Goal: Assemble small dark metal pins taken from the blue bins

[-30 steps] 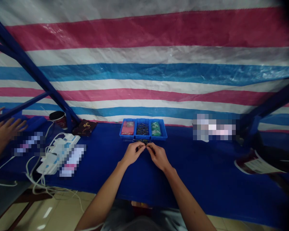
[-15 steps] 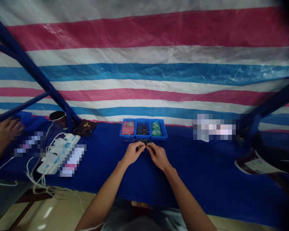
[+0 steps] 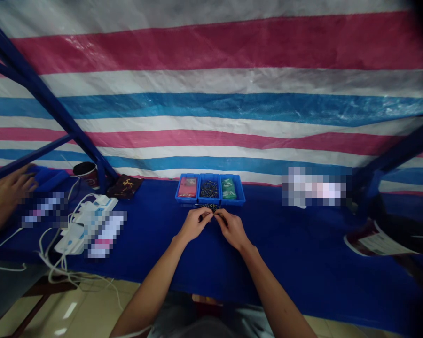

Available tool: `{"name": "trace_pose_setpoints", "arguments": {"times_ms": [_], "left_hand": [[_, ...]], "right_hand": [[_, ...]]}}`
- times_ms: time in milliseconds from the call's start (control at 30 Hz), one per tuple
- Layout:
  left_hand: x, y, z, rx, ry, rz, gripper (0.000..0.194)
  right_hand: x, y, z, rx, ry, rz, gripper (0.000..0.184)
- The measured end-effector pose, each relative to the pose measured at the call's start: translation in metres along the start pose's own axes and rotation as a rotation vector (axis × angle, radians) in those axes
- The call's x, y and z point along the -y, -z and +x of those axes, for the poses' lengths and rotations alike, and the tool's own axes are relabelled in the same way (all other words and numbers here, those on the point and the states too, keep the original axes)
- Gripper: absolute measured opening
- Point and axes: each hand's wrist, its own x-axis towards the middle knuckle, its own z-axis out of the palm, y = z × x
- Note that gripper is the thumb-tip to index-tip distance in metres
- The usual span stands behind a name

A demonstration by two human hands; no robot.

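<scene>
Workbench: blue top (image 3: 285, 267), seen from behind the worker; clock centred on the two hands, 12 at the far edge.
Left hand: palm-down (image 3: 194, 225), thumb and forefinger drawn narrow, pointing at the right hand's tips. Too small to tell whether they fully close or pinch a piece.
Right hand: near mirror of the left (image 3: 231, 228), fingers curled, thumb and forefinger narrow; grip likewise cannot be told. Fingertips of both hands nearly meet.
Loose pieces: thin, dark heap (image 3: 207, 205) at 12 o'clock, just beyond the fingertips, partly behind them.
Bins: three blue, side by side, behind the heap. Left bin (image 3: 186, 200), between 10 and 11, pink inside with clear packets; middle bin (image 3: 209, 200), 12, thin dark pieces; right bin (image 3: 232, 202), between 1 and 2, green inside with whitish pieces.
Power strip: white (image 3: 91, 216), 9 o'clock, cables trailing toward the near edge.
Dark packet: (image 3: 124, 187) between 9 and 10, cup (image 3: 86, 174) farther out.
Co-worker: one hand (image 3: 14, 188) just past 9, near another blue bin (image 3: 52, 178).
Backdrop: striped sheet (image 3: 211, 112) across 12.
</scene>
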Motion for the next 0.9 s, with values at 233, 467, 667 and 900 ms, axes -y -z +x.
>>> {"name": "trace_pose_setpoints", "arguments": {"times_ms": [233,467,667,900], "left_hand": [[0.0007,-0.0003,-0.0002,0.005,0.004,0.009,0.024],[0.0004,0.0003,-0.0001,0.012,-0.001,0.011,0.023],[-0.0005,0.0002,-0.0001,0.011,-0.001,0.006,0.023],[-0.0002,-0.0001,0.0000,0.014,0.001,0.000,0.022]], "right_hand": [[-0.0002,-0.0003,-0.0001,-0.005,0.007,0.007,0.021],[-0.0003,0.0000,0.0002,-0.006,0.010,0.004,0.021],[-0.0027,-0.0021,-0.0003,-0.018,0.007,-0.011,0.022],[-0.0025,-0.0009,-0.0002,-0.012,0.008,-0.008,0.021]]}}
